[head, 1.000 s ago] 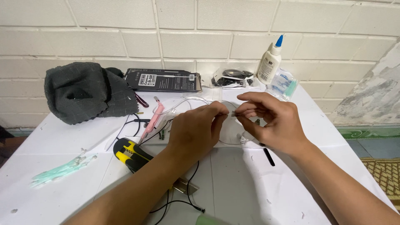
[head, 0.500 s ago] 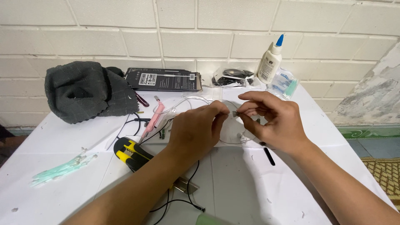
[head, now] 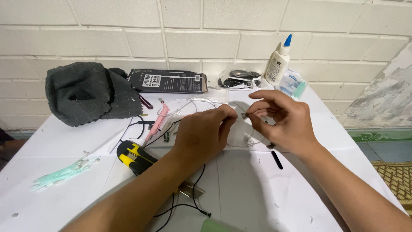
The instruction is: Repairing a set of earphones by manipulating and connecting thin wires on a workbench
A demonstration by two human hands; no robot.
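Both hands meet over the middle of a white table (head: 266, 193). My left hand (head: 205, 133) pinches a thin white cable (head: 193, 103) that loops back toward the wall. My right hand (head: 285, 122) pinches the small metal plug end (head: 243, 115) of that cable between thumb and forefinger. The fingertips of the two hands are a few centimetres apart. Part of the cable is hidden under my left hand.
A yellow-and-black utility knife (head: 134, 155) and thin black wires (head: 193, 202) lie by my left forearm. A pink tool (head: 156, 122), a dark grey cloth (head: 86, 92), a black box (head: 169, 80), a white glue bottle (head: 278, 62) and pale green strips (head: 64, 174) surround them.
My right hand's fingers have shifted slightly on the plug end and the hands have drawn a little apart. Nothing else on the table moved.
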